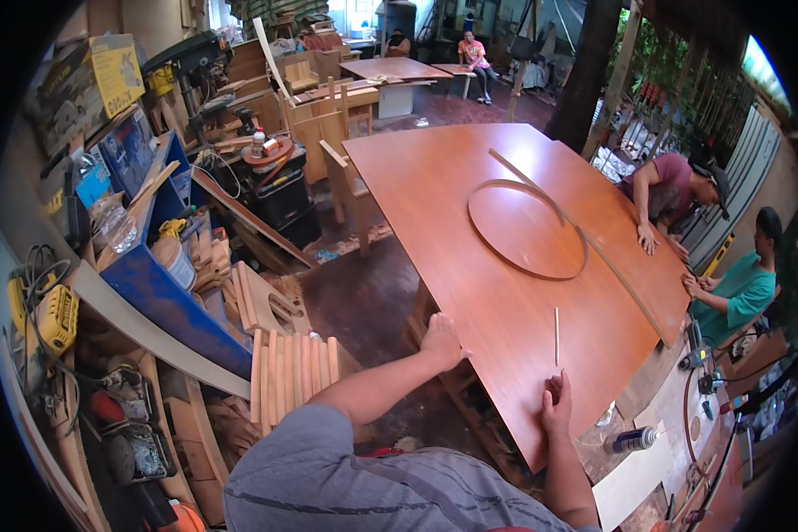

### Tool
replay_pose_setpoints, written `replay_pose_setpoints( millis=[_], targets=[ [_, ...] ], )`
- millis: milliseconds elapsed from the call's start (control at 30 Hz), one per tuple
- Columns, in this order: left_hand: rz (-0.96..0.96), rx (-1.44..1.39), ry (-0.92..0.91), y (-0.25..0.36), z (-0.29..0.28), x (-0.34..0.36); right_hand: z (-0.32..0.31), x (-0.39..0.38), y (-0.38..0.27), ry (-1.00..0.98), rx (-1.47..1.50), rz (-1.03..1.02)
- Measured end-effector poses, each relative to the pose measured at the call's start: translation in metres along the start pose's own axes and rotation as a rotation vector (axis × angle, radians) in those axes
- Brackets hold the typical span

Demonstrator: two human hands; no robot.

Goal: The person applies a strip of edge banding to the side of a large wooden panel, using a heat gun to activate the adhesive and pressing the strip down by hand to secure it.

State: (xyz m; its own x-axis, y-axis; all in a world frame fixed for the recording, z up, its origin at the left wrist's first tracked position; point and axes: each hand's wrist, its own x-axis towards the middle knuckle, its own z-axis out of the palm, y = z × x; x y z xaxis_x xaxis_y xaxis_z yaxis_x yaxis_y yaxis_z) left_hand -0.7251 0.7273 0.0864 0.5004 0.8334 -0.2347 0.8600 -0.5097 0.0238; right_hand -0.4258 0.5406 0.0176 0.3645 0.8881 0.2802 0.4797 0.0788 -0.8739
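A large, glossy reddish-brown wooden panel (417, 204) lies flat in front of me. My left hand (443, 341) rests on its left edge, fingers stretched out and holding nothing. Over the near part of the panel, my right hand (556, 403) has its fingers curled in; whether anything is inside them is hidden. Just beyond those fingertips lies a thin pale stick (557, 337), its near end close to them. Farther up, a long thin strip of wood edging (621, 279) crosses the panel, with a loop (472, 217) coiled beside it.
Two people work at the right edge, one in a maroon shirt (665, 182), one in a green shirt (747, 284). A spray can (634, 439) stands on the bench at right. Wood pieces (293, 372) and a blue cabinet (173, 297) crowd the left. Another person (474, 55) sits far back.
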Motion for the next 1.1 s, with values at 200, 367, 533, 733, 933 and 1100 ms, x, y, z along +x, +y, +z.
replay_pose_setpoints(
  millis=[200, 367, 533, 733, 933, 1100],
  targets=[
    [0.109, 0.010, -0.082, 0.028, -0.007, -0.028, -0.002, -0.003, 0.001, 0.000, -0.034, -0.011],
    [0.084, -0.066, -0.048, 0.010, 0.001, -0.019, -0.003, 0.000, -0.012, -0.006, -0.052, -0.028],
    [-0.072, -0.057, -0.041, -0.035, -0.014, 0.022, -0.002, -0.001, 0.001, 0.033, -0.002, -0.014],
    [-0.142, 0.027, -0.078, -0.043, -0.021, 0.047, 0.003, 0.002, -0.004, 0.030, -0.020, -0.012],
    [-0.025, -0.012, -0.077, 0.004, -0.015, 0.004, 0.002, 0.001, -0.008, 0.014, -0.009, -0.015],
    [0.066, -0.007, -0.104, 0.039, -0.015, -0.034, -0.002, -0.001, -0.002, -0.001, -0.013, -0.040]
  ],
)
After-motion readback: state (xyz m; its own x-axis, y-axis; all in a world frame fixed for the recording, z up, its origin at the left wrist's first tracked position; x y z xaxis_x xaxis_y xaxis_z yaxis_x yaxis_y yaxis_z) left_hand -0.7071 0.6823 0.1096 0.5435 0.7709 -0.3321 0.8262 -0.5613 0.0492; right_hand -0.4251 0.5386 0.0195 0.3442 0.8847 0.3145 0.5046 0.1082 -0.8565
